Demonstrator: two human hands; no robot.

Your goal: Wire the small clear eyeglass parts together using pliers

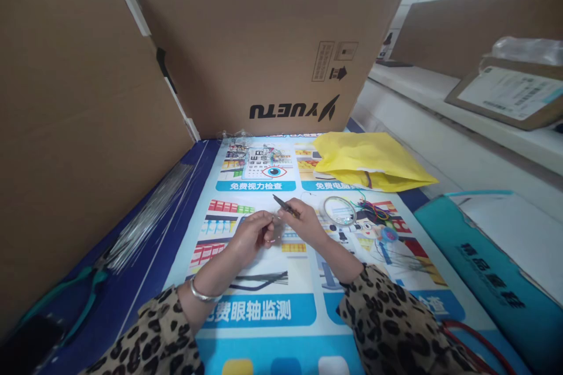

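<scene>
My right hand (304, 224) is closed around a small dark pointed tool (285, 205), whose tip points up and to the left. Its exact kind is hard to tell. Close beside it, my left hand (253, 237) makes a pinch, with thumb and forefinger together. Something thin and pale, perhaps wire, shows at those fingertips, too small to name. Both hands are above a printed poster sheet (264, 281). Just right of my right hand lies a round clear dish (339, 211), near a bundle of coloured cords (373, 208).
Dark strips (264, 279) lie below my hands. To the left are a bundle of thin metal wires (141, 220) and green-handled pliers (90, 287). A yellow bag (369, 158) and a teal box (488, 269) are at right. Cardboard panels (264, 41) stand behind and left.
</scene>
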